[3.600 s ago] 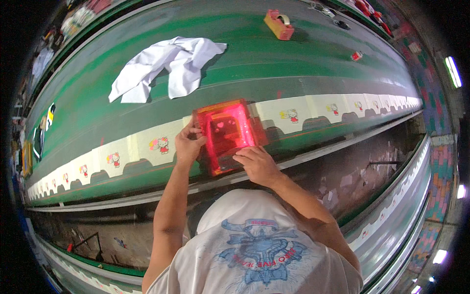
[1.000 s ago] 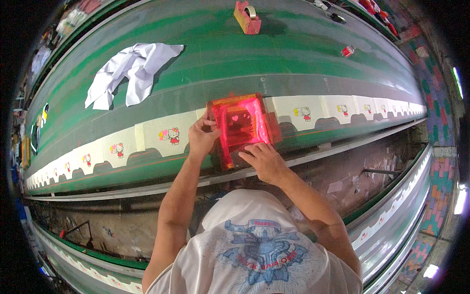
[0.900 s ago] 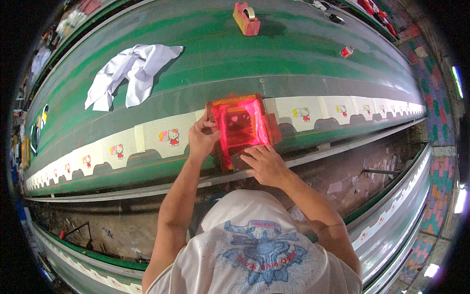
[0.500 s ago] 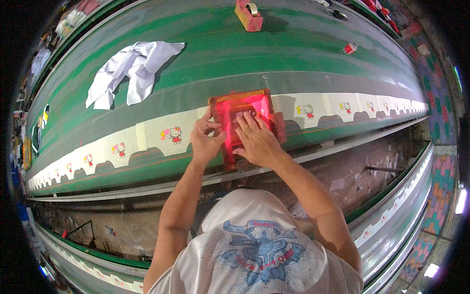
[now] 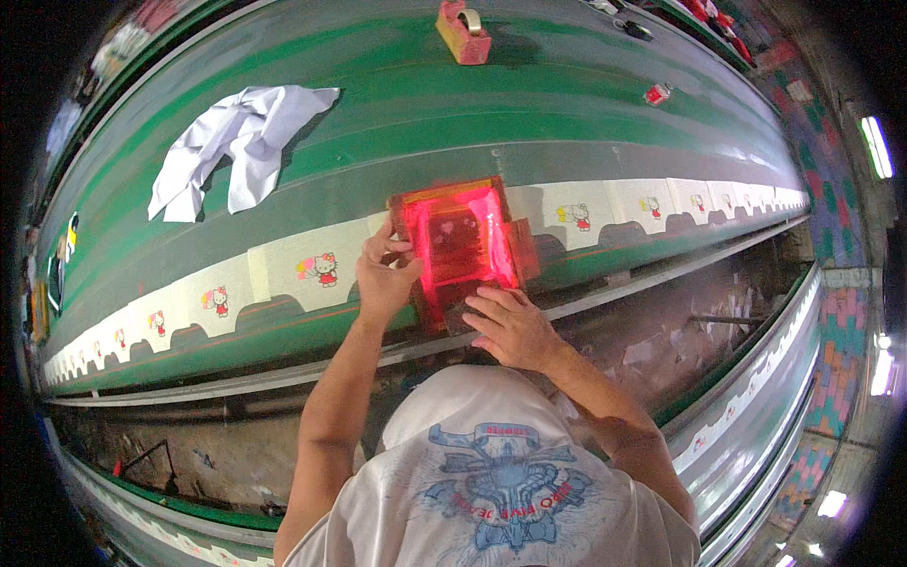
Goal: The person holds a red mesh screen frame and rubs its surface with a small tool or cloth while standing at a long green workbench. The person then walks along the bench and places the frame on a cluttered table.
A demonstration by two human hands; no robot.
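A small red-edged screen printing frame (image 5: pixel 456 238) lies over the pale strip of cut pieces on the green table, its mesh dark in the middle and glowing red around the sides. My left hand (image 5: pixel 385 274) grips its left side, fingers bent at the rim. Just at the frame's near right corner is my right hand (image 5: pixel 515 329), fingers stretched out and holding nothing; whether the fingertips touch the rim is hard to tell. White cut pieces (image 5: pixel 269 274) printed with a cartoon cat and balloons run in a row to both sides.
On the green table (image 5: pixel 378 123) lie a crumpled white cloth (image 5: pixel 231 146), a red and yellow tape dispenser (image 5: pixel 463 36) and a small red-labelled bottle (image 5: pixel 658 94). A metal rail (image 5: pixel 255 373) edges the near side, and another long table stands behind me at the lower right.
My right hand has drawn back from the middle of the mesh to the frame's near right corner. My left hand keeps its hold. The whole view has shifted slightly.
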